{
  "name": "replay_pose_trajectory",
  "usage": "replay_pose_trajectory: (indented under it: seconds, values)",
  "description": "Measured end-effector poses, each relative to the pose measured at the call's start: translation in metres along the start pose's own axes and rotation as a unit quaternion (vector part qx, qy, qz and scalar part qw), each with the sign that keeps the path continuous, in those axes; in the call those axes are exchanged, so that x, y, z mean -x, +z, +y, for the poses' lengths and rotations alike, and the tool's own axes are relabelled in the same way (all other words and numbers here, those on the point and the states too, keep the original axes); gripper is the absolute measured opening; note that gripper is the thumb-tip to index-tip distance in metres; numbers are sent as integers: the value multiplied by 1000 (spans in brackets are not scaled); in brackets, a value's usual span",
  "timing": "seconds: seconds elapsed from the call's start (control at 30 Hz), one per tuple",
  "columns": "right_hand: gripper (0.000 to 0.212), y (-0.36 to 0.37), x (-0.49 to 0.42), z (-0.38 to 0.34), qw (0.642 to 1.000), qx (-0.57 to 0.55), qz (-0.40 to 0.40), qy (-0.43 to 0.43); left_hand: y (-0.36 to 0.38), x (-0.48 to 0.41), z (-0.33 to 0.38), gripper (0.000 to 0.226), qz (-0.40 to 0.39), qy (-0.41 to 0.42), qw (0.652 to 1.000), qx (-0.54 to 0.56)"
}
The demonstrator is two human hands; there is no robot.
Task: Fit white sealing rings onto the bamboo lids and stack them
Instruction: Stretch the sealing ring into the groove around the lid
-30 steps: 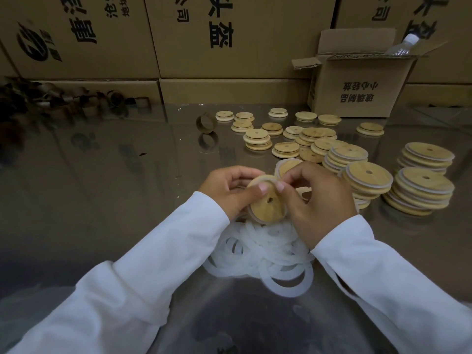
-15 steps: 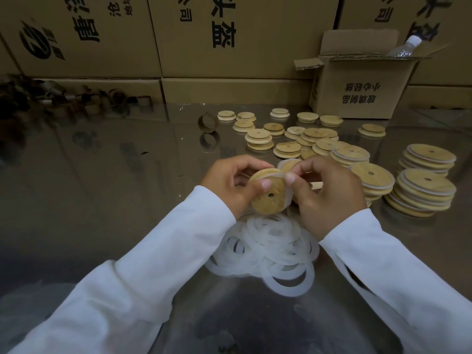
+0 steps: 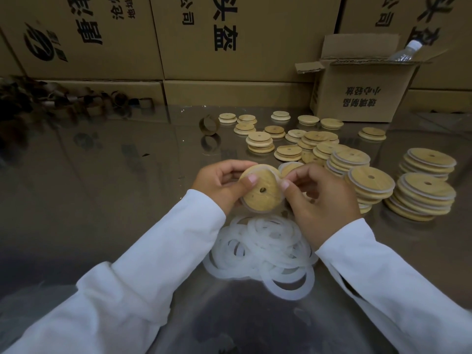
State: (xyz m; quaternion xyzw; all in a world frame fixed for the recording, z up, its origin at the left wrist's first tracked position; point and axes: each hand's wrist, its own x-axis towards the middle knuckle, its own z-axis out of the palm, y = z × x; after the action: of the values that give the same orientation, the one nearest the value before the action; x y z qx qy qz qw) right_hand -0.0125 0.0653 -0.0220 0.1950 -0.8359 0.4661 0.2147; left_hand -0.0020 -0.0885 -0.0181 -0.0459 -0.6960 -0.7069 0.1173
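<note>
Glossy table [image 3: 115, 187], cartons [image 3: 229, 34] behind — fingers [image 3: 251, 179] of left hand [image 3: 219, 185] and right hand [image 3: 324, 203] pinch one bamboo lid [image 3: 258, 203].

I read 头盔 in big black print on the middle carton [image 3: 245, 60], with 公司 printed smaller beside it. The small open box [image 3: 332, 103] carries 玻璃制品 and 小心轻放, both upside down. The left carton [image 3: 107, 60] bears a round logo, but I cannot read its characters.

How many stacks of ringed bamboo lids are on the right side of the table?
4. Near-left stack beside the right hand; near-right stack next to it; far-left stack and far-right stack behind those. The right hand may hide more.
</note>
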Motion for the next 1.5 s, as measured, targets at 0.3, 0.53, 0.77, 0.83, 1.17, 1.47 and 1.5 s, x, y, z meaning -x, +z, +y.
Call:
replay_pose_trajectory:
  seconds: [0.3, 0.53, 0.77, 0.83, 1.17, 1.47, 1.5]
  values:
    - [13, -1, -1, 3, 998, 60, -3, -1, 3, 2, 2, 15, -19, -25, 999, -22]
    - [24, 0, -6, 3, 999, 11, 9, 50, 2, 2, 6, 17, -27, 8, 999, -44]
    - [20, 0, -6, 2, 996, -53, -2, 74, -1, 1, 3, 18, -22, 14, 999, -43]
    - [18, -1, -6, 1, 995, -63, -9, 71, -1, 1, 2, 18, -15, 14, 999, -35]
    - [24, -1, -2, -4, 998, -47, 1, 41, -1, 3, 5, 21, -2, 58, 997, -43]
    - [25, -1, -3, -4, 996, -60, -4, 63, -1, 4, 8, 22, -4, 58, 997, -57]
    - [25, -1, -3, -5, 996, -60, -5, 64, -1, 4, 8, 22, -3, 58, 996, -60]
